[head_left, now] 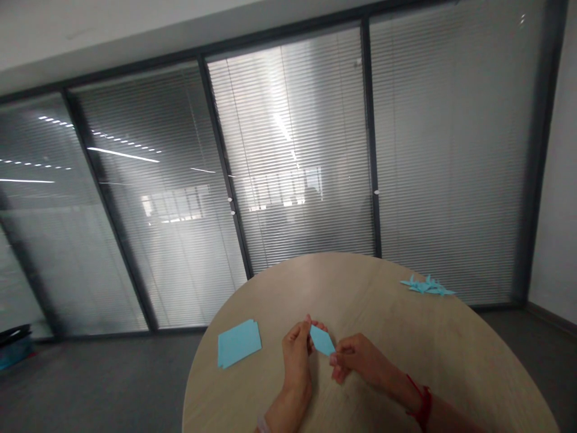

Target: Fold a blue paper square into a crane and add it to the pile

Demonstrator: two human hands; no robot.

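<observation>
Two bare hands hold a small folded piece of light blue paper (321,340) just above a round, pale wooden table (451,361). The left hand (296,352) pinches the paper's upper left end between its fingertips; the right hand (356,361), with a red band (421,403) on its wrist, pinches the lower right corner. A stack of blue paper sheets (238,343) lies to the left, and finished blue folded shapes (427,286) rest near the far right edge.

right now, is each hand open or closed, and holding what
left hand: closed, pinching one end of the folded blue paper
right hand: closed, pinching the other end of it
</observation>
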